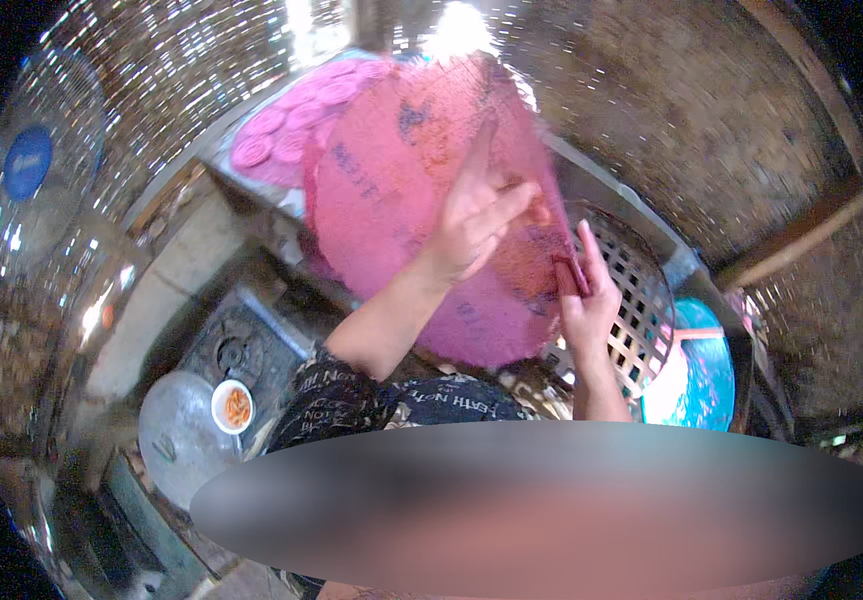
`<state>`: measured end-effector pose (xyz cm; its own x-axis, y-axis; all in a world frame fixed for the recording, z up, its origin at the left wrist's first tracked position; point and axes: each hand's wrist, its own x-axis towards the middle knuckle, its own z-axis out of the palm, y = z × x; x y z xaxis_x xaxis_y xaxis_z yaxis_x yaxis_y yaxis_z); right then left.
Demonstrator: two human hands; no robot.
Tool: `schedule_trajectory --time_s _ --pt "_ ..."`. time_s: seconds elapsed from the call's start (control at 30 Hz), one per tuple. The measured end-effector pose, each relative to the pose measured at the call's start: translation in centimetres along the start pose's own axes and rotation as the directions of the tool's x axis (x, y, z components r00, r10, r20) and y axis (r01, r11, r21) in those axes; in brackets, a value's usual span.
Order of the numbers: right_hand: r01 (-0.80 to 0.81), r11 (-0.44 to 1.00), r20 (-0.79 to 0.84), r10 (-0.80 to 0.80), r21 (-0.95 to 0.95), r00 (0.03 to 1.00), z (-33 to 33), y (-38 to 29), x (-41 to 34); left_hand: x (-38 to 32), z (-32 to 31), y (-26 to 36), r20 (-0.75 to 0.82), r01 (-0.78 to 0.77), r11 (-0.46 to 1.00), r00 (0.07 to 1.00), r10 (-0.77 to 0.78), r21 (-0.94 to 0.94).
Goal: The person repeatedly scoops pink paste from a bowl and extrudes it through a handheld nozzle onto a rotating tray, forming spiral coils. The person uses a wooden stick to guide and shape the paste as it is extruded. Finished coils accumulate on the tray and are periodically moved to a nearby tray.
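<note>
A large round pink mat (394, 195), fuzzy-looking with dark and orange-brown patches, is raised in front of me. My right hand (589, 300) grips its right edge, thumb on one side and fingers on the other. Over the face of the mat is my left hand (480, 217), blurred, its fingers apart and nothing held in it; whether it touches the surface I cannot tell. Behind the mat at the left, a pink cloth with raised rosettes (289, 124) is partly covered. An openwork woven basket (638, 300) stands just beyond my right hand.
At the lower left are a stove burner (233, 352), a round metal lid or tray (176, 427) and a white cup (218, 411) containing orange food. A turquoise basin (713, 375) sits at the right. A fan (28, 163) stands far left, near woven walls (626, 67). A blurred patch hides the bottom.
</note>
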<state>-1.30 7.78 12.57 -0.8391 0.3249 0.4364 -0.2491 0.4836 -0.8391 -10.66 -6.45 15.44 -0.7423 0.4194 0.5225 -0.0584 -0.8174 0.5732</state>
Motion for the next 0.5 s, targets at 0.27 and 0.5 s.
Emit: schedule_trajectory --time_s 0.27,0.5 --pt "-0.412 0.879 -0.330 0.473 0.242 0.817 -13.6 17.4 -1.1 -2.7 -2.2 -3.8 -0.187 0.000 0.990 0.982 0.027 0.140" --pt "-0.511 0.859 -0.343 0.491 0.038 0.801 -17.1 24.1 -4.2 -5.4 -3.9 -6.1 -0.280 0.115 0.970 0.959 -0.052 0.213"
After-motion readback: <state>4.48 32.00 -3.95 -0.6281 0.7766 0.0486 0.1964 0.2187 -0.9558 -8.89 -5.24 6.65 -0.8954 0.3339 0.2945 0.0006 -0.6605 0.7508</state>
